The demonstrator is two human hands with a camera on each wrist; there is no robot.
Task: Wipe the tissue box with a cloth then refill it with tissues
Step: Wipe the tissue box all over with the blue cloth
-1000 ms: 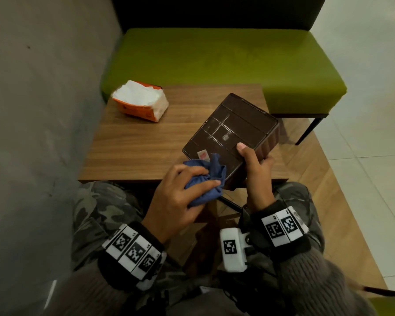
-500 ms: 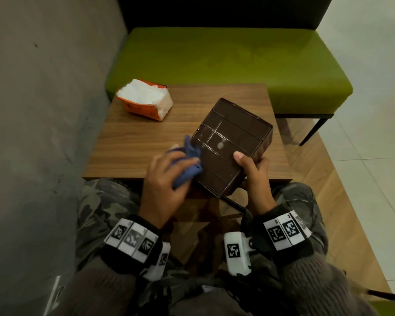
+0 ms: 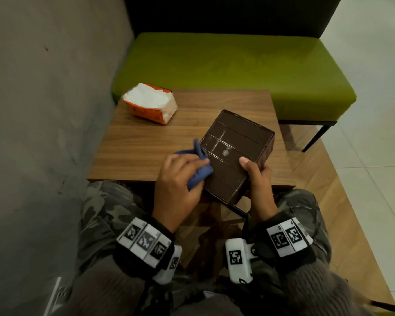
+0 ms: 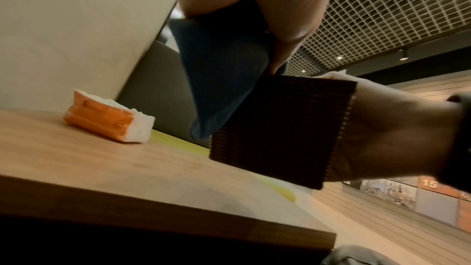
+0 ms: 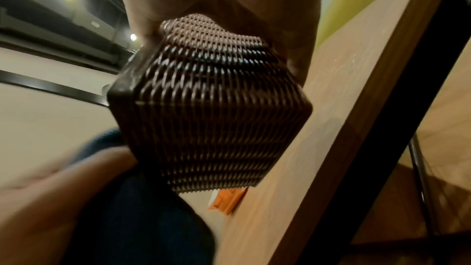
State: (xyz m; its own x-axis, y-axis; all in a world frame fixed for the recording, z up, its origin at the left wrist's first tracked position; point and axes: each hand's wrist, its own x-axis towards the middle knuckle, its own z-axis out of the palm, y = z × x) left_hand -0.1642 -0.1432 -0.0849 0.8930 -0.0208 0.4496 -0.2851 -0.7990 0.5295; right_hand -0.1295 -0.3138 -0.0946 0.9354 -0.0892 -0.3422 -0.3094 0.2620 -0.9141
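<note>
The dark brown woven tissue box (image 3: 234,153) is tilted, its flat underside facing up, over the table's near edge. My right hand (image 3: 255,174) grips its near right corner, thumb on the underside. My left hand (image 3: 180,176) holds a bunched blue cloth (image 3: 200,172) against the box's left side. From the left wrist the cloth (image 4: 219,80) hangs beside the ribbed box wall (image 4: 280,132). In the right wrist view the box (image 5: 209,112) fills the middle, with the cloth (image 5: 153,219) below it. An orange pack of white tissues (image 3: 149,102) lies at the table's far left.
The small wooden table (image 3: 146,142) stands against a grey wall (image 3: 43,110) on the left. A green bench (image 3: 226,65) runs behind it. My knees in camouflage trousers (image 3: 107,201) are under the near edge. Pale floor tiles (image 3: 374,133) lie to the right.
My left hand has carried the cloth from the box's near corner up along its left side. The box has turned a little in my right hand. The tissue pack has stayed put.
</note>
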